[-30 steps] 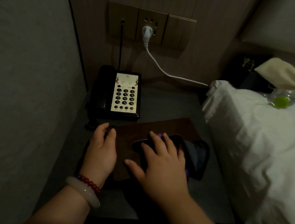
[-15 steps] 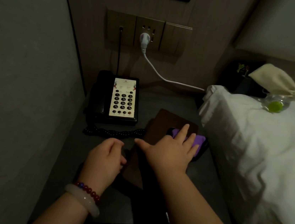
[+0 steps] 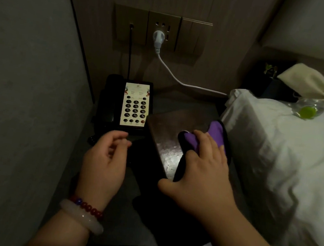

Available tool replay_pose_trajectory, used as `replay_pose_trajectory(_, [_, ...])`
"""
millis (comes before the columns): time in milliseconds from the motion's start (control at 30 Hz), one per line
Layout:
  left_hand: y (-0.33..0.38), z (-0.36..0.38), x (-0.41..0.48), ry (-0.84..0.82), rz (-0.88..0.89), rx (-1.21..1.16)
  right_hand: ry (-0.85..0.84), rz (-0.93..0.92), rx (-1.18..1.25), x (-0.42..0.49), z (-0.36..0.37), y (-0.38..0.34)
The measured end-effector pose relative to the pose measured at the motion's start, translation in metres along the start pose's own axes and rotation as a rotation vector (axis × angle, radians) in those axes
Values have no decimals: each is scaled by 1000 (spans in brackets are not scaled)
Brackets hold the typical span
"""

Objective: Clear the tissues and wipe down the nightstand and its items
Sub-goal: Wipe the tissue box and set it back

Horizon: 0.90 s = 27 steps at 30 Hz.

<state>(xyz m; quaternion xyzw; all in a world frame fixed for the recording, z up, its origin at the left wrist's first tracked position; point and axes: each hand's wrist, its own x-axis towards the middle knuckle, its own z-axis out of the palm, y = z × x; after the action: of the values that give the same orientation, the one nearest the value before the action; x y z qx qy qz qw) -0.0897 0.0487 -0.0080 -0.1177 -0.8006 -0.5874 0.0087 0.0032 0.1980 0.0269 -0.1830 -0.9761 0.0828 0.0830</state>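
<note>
A dark nightstand (image 3: 145, 221) fills the gap between the wall and the bed. On it lies a brown leather-like pad (image 3: 168, 131), turned at an angle. My right hand (image 3: 204, 169) presses a purple cloth with a black edge (image 3: 216, 130) flat onto the pad's right side, fingers spread. My left hand (image 3: 105, 161), wearing two bracelets, hovers over the nightstand to the left of the pad with its fingers loosely curled and nothing in them. A black telephone (image 3: 126, 104) with a pale keypad stands at the back left. No tissues show.
A grey wall (image 3: 26, 106) closes the left side. A white pillow (image 3: 285, 158) borders the nightstand on the right, with a cloth pouch (image 3: 308, 83) and a clear item with a green cap (image 3: 307, 111) on it. A white plug and cable (image 3: 159, 38) run from the wall sockets.
The pad has swung from lying across to lying lengthwise and shifted right. My right hand slid with the cloth over it. My left hand let go of the pad's corner and curled.
</note>
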Motion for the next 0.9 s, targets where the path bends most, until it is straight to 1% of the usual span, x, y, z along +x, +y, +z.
replay_pose_trajectory(67, [-3, -4, 6, 77, 51, -26, -5, -120, -10, -1, -13, 6])
replay_pose_trajectory(167, [-8, -15, 15, 151, 89, -43, -175, -351, -80, -2, -23, 9])
replay_pose_trajectory(233, [-9, -21, 17, 140, 126, -28, -255, -471, -89, -3, -22, 10])
replay_pose_trajectory(333, [-8, -22, 16, -3, 208, 47, -330, -580, -74, -10, -13, 11])
replay_pose_trajectory(433, [-5, -19, 12, -160, 298, 170, -363, -665, -91, -15, -8, 14])
replay_pose_trajectory(500, [-5, -18, 11, -231, 287, 209, -401, -714, -89, -17, -5, 13])
replay_pose_trajectory(667, [-7, -17, 12, -400, 191, 307, -455, -811, -119, -3, 6, 11])
replay_pose_trajectory(800, [-12, -11, 8, -451, 164, 454, -432, -827, -107, 18, 10, 17])
replay_pose_trajectory(900, [-15, -6, 8, -443, 177, 618, -415, -817, -16, 25, 11, 27])
